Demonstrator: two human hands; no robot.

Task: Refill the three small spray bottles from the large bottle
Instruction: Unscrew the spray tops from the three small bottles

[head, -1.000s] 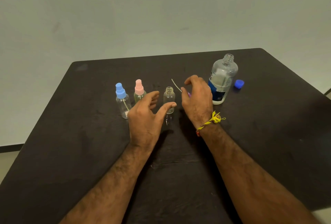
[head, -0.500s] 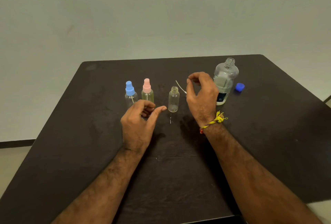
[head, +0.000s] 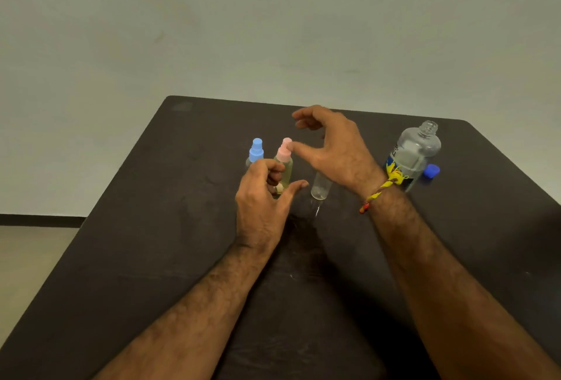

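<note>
1. Dark surface (head: 151, 228) under a pale wall carries everything.
2. Left hand (head: 261, 200) hovers loosely curled, holding nothing, just before the pink bottle (head: 283, 164); the blue bottle (head: 256, 152) stands beyond its knuckles.
3. Right hand (head: 334, 149) arches wide and empty over the uncapped clear bottle (head: 321, 187), probably reaching for the pink cap.
4. Large bottle (head: 416, 152) stands open right of the right wrist, ready for pouring, its cap (head: 431, 171) beside it.
</note>
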